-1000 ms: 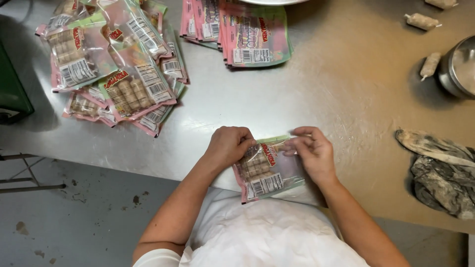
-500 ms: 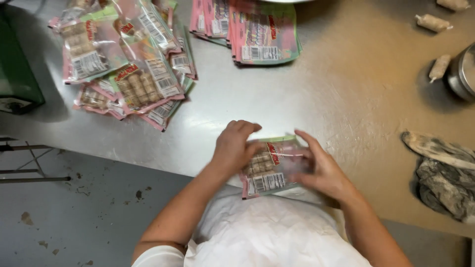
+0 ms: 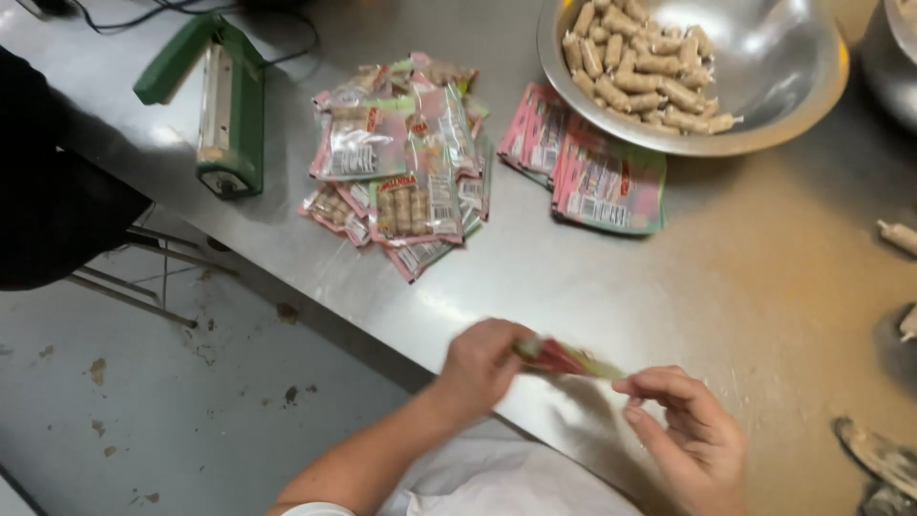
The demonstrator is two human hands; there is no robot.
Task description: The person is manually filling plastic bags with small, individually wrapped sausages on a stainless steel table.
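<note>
My left hand [image 3: 480,365] grips a filled pink and green snack packet [image 3: 565,359] by its end, lifted edge-on just above the steel table [image 3: 726,277] near its front edge. My right hand [image 3: 690,435] hovers just right of the packet with fingers spread, holding nothing. Further back lies a loose pile of filled packets [image 3: 406,162], with a stack of flat empty packets [image 3: 592,177] to its right.
A large steel bowl [image 3: 793,96] of tan wrapped rolls sits at the back right. A green heat sealer [image 3: 222,105] stands at the back left. Loose rolls [image 3: 898,236] and a dirty rag [image 3: 884,463] lie at the right edge. Stained floor lies left of the table.
The packet lay flat under both hands; now my left hand has lifted it edge-on and my right hand has let go. The view has tilted up toward the bowl and sealer.
</note>
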